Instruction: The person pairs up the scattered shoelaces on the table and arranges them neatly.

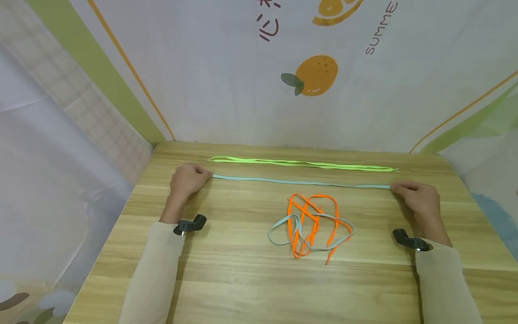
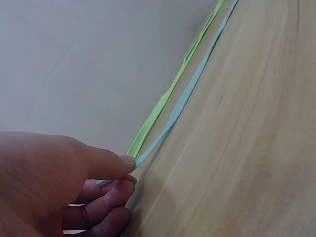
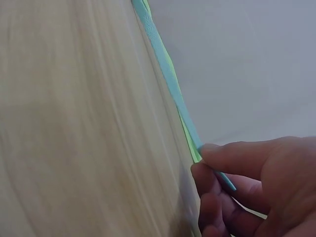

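A light blue shoelace [image 1: 283, 181] runs nearly straight from hand to hand across the back part of the table. My left hand [image 1: 189, 179] pinches its left end between thumb and forefinger; in the left wrist view a short bit of lace pokes out behind the thumb [image 2: 116, 165]. At the other end, my right hand [image 1: 421, 200] pinches the lace, and the tip [image 3: 227, 181] sticks out past the fingers in the right wrist view. Just behind lies a neon green shoelace [image 1: 299, 163] in long, parallel strands, roughly in line with the blue one.
Between the forearms, an orange shoelace [image 1: 290, 225] lies loosely tangled with another light blue shoelace [image 1: 279, 244] on the wooden table [image 1: 243, 288]. A printed cloth [image 1: 226, 99] hangs along the table's back edge. Each wrist wears a small black camera.
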A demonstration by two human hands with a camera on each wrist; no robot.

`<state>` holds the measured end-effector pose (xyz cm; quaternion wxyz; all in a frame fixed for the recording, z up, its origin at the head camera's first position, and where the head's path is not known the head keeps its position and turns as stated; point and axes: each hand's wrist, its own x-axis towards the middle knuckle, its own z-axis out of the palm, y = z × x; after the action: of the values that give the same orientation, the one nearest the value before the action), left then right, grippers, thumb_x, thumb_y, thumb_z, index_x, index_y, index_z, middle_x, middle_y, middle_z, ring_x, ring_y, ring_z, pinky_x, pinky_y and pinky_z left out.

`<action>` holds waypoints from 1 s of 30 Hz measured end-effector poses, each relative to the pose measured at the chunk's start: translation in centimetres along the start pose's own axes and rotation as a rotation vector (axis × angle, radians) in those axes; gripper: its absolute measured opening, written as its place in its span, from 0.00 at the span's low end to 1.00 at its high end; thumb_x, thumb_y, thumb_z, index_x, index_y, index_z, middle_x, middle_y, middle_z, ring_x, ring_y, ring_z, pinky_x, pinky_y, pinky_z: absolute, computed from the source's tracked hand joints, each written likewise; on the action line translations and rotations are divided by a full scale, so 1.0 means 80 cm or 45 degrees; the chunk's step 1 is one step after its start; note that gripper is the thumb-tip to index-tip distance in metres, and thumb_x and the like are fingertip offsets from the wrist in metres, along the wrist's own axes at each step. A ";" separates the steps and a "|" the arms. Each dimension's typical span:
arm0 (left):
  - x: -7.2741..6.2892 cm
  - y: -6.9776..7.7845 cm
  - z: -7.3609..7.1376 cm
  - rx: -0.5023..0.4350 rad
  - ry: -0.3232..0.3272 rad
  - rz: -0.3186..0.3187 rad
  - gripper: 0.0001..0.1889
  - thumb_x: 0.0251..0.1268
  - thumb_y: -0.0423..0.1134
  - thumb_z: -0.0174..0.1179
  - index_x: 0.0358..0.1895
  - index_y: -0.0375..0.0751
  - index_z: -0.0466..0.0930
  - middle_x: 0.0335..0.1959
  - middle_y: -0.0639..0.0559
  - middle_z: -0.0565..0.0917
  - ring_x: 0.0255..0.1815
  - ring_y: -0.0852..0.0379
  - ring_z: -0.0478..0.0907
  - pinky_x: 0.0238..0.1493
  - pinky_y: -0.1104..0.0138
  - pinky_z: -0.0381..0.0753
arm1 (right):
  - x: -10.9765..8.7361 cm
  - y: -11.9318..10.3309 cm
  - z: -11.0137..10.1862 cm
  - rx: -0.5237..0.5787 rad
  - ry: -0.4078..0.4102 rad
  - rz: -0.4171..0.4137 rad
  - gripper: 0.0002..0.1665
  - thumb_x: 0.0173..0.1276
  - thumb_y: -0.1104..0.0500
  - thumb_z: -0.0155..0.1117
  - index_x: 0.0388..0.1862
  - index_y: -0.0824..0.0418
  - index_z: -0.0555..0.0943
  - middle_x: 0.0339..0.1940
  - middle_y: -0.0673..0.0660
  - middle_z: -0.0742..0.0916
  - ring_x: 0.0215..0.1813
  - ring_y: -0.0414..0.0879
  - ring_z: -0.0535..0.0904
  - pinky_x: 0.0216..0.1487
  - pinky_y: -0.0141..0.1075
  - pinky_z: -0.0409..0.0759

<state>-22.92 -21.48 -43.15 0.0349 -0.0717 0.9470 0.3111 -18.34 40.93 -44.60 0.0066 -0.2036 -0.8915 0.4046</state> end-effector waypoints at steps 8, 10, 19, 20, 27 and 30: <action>0.000 0.000 -0.003 0.007 -0.010 -0.007 0.22 0.78 0.53 0.64 0.55 0.37 0.92 0.57 0.36 0.90 0.52 0.36 0.85 0.43 0.50 0.80 | 0.001 -0.001 -0.004 0.002 -0.001 0.030 0.36 0.80 0.41 0.67 0.68 0.70 0.84 0.73 0.69 0.79 0.74 0.64 0.71 0.49 0.33 0.70; 0.000 -0.001 -0.004 0.008 -0.010 -0.006 0.22 0.78 0.53 0.64 0.55 0.37 0.92 0.57 0.36 0.90 0.53 0.35 0.85 0.44 0.49 0.80 | 0.000 -0.001 -0.005 -0.003 -0.003 0.039 0.37 0.80 0.40 0.67 0.69 0.70 0.83 0.73 0.69 0.79 0.73 0.63 0.70 0.50 0.34 0.69; 0.000 -0.009 -0.012 0.010 -0.012 -0.025 0.24 0.78 0.56 0.64 0.57 0.38 0.91 0.59 0.35 0.89 0.56 0.33 0.85 0.45 0.49 0.81 | 0.002 0.005 -0.012 0.018 0.011 0.052 0.34 0.78 0.39 0.70 0.65 0.66 0.87 0.60 0.55 0.85 0.71 0.59 0.72 0.50 0.31 0.70; 0.000 -0.010 -0.013 0.008 -0.013 -0.026 0.24 0.78 0.56 0.64 0.57 0.37 0.91 0.60 0.35 0.88 0.56 0.33 0.85 0.45 0.49 0.81 | 0.003 0.006 -0.014 0.022 0.008 0.054 0.33 0.78 0.39 0.70 0.64 0.65 0.87 0.57 0.51 0.84 0.70 0.58 0.72 0.51 0.31 0.70; -0.002 -0.016 -0.023 -0.001 -0.012 -0.025 0.25 0.78 0.56 0.64 0.59 0.36 0.90 0.62 0.33 0.87 0.59 0.31 0.84 0.48 0.47 0.80 | 0.000 0.013 -0.030 0.111 -0.003 0.118 0.19 0.75 0.37 0.73 0.55 0.46 0.92 0.43 0.30 0.81 0.58 0.40 0.73 0.56 0.31 0.72; -0.004 -0.016 -0.027 -0.012 0.001 -0.020 0.25 0.79 0.56 0.64 0.59 0.36 0.90 0.59 0.34 0.88 0.57 0.33 0.84 0.45 0.51 0.79 | -0.002 0.014 -0.037 0.187 -0.007 0.144 0.06 0.76 0.39 0.74 0.46 0.35 0.93 0.36 0.24 0.81 0.50 0.33 0.73 0.55 0.29 0.71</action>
<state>-22.49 -23.76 -42.15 0.0367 -0.0792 0.9450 0.3151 -17.25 43.68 -43.41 -0.0038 -0.2514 -0.8466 0.4692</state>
